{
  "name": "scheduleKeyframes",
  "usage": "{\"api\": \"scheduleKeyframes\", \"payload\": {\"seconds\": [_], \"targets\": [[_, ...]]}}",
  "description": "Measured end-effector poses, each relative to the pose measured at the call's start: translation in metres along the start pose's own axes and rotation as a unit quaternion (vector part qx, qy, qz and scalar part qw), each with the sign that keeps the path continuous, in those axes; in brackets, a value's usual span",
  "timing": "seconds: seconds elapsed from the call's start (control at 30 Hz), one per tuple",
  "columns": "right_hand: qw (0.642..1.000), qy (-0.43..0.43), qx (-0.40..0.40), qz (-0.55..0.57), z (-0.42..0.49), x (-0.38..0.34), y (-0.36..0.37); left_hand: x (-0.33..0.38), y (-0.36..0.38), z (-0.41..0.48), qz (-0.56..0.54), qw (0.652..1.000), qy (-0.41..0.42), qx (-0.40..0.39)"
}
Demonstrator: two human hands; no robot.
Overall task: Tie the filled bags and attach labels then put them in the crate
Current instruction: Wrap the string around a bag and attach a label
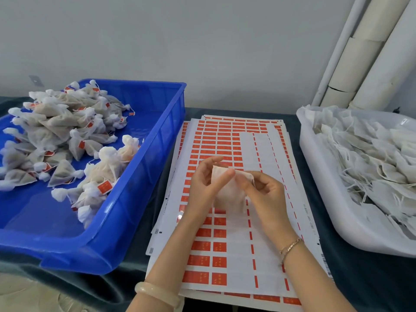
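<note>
Two hands meet in the lower centre of the frame, both closed on one small white mesh bag [228, 197]. We hold it just above the label sheets [225, 136], which lie flat on the dark table [360, 278].

The bag's long axis runs roughly up and down the frame, with its loose mouth at the top and its fuller body hanging below, between our palms. Our left hand [206, 185] cups the bag from the left, thumb laid across the upper edge and fingers curled behind. Our right hand [265, 197] comes in from the right and pinches the neck near the top, its other fingers folded under. We cannot tell whether a string is already caught in that pinch.

We judge that the tie comes next and that it turns on the neck, which sits between the two thumbs, so both hands are equally near it.

The blue crate [173, 122] fills the left of the frame and holds a heap of tied bags [60, 131] with red tags. Our left hand is the nearer one to it. At the right edge, the white tray [315, 167] holds untied bags [371, 158] with trailing strings.
</note>
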State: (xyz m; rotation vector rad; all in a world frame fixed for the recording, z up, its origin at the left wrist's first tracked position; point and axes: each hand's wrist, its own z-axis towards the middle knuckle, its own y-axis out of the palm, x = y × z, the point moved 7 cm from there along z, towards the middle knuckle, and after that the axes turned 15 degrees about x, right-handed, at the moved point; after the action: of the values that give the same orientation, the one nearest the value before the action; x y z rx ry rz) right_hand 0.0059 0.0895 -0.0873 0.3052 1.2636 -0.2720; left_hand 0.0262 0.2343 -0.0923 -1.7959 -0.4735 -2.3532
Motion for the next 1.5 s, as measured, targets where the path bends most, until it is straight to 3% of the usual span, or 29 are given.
{"api": "scheduleKeyframes", "payload": {"seconds": [0.13,0.3,0.5,0.7,0.93,1.5], "targets": [[0.999,0.04,-0.002,-0.033,-0.001,0.013,0.002,-0.006,0.005,-0.005,0.038,0.999,0.003,-0.017],[0.996,0.009,0.06,-0.06,0.004,0.016,-0.011,-0.013,0.0,-0.001,0.075,0.997,-0.006,0.021],[0.997,-0.005,0.058,-0.057,0.003,0.013,-0.01,-0.016,0.001,0.0,0.088,0.996,-0.006,0.011],[0.986,-0.104,0.033,-0.124,-0.001,0.005,-0.003,-0.011,0.01,-0.003,0.07,0.996,0.02,-0.045],[0.954,-0.209,0.058,-0.208,-0.007,-0.004,-0.001,-0.015,0.01,-0.002,0.116,0.992,0.013,-0.041],[0.954,-0.14,0.125,-0.233,0.002,0.002,-0.016,-0.001,0.014,-0.012,0.052,0.993,0.063,-0.083]]}}
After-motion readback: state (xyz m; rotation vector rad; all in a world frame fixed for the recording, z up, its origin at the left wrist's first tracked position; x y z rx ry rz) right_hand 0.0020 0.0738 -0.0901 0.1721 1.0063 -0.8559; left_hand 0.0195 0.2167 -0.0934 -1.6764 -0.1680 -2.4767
